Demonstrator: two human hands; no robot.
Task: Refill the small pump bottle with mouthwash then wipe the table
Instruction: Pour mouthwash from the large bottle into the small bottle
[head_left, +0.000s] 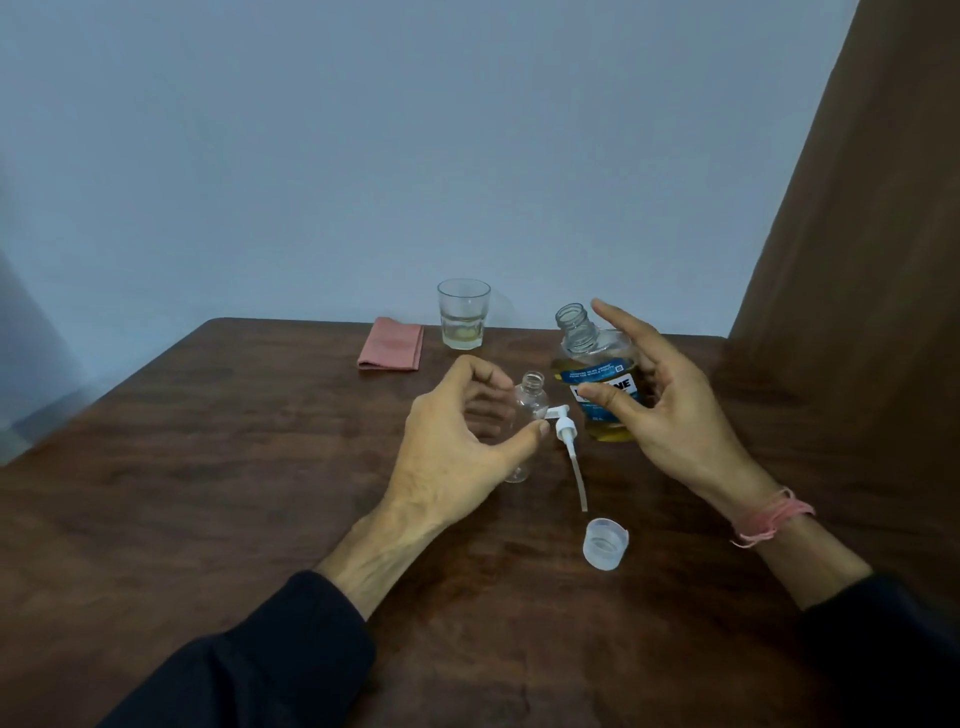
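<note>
The small bottle (529, 410) is clear plastic, uncapped and looks empty, standing upright on the dark wooden worktop (218, 467) near its middle. The left hand (457, 441) curls round it from the left, thumb tip against its front; the fingers lie behind the clear wall, so how firm the grip is cannot be told for sure. Just right of it lies one white pump head (719, 423) with its long dip tube (578, 480) pointing toward the viewer. One mouthwash bottle (597, 364), clear with a blue label and amber liquid filling its lower half, stands open just beyond the pump. The right hand (670, 410) is spread loosely around its right side, thumb across the label, fingers straight and not closed on it. One translucent cap (605, 544) rests on the near side of the worktop. Toward the far edge stand one glass (463, 313) holding a little pale liquid and, left of it, one folded pink cloth (390, 344). A pink thread (774, 517) circles the right wrist.
</note>
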